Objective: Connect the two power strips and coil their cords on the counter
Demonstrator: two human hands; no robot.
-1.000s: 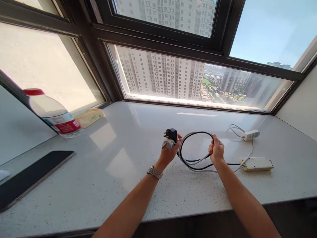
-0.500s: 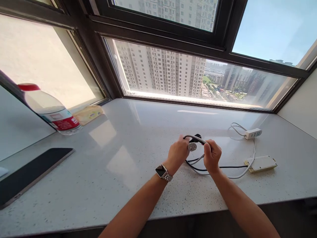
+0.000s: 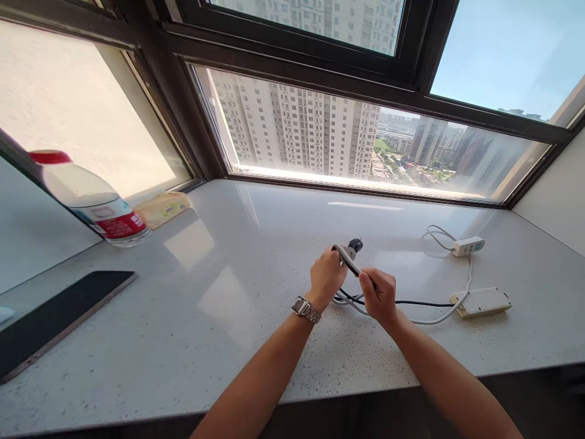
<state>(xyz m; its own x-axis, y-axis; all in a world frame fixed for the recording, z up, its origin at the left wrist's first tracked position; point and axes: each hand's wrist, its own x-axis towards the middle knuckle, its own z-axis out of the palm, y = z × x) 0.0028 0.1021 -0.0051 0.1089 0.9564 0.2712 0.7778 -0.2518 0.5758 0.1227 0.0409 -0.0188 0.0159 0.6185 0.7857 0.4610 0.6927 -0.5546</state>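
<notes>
Left hand (image 3: pixel 326 274) at frame centre clenched on bundled cables (image 3: pixel 350 263), plugs (image 3: pixel 353 247) poking out above fist. Right hand (image 3: pixel 378 296) just beside, gripping same bundle lower down. Loose cable runs right to power strip (image 3: pixel 479 301) and white adapter (image 3: pixel 467 246). Open room left of hands and toward front edge. Pale speckled counter (image 3: pixel 228 317); bottle (image 3: pixel 89 200) upper left, dark tablet (image 3: pixel 55 320) lower left, window behind.
</notes>
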